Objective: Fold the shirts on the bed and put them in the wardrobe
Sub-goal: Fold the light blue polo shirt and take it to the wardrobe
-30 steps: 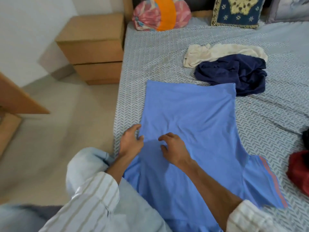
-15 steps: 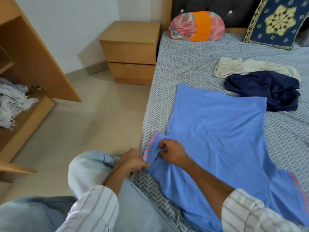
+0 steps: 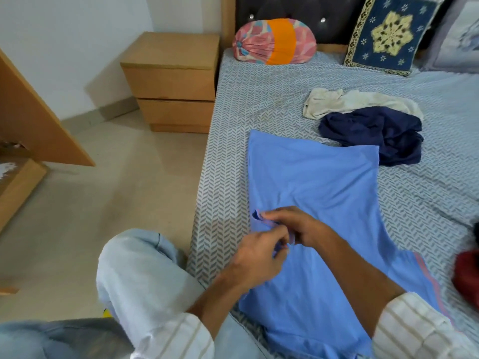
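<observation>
I see 4 shirts on bed (image 3: 259,99): blue shirt (image 3: 324,203), navy (image 3: 375,133), cream (image 3: 357,102), red (image 3: 466,275); left hand (image 3: 259,257) & right hand (image 3: 298,225), fingers both pinching blue sleeve

blue shirt (image 3: 318,193): smooth matt cloth
bed sheet (image 3: 248,99): matt herringbone-print cloth
nightstand (image 3: 173,81): matt light wood finish
headboard (image 3: 305,11): dark tufted padding, shiny studs
floor (image 3: 116,193): smooth pale tile

Wooden nightstand (image 3: 171,84), bolster pillow (image 3: 274,41), embroidered cushion (image 3: 391,35)
</observation>
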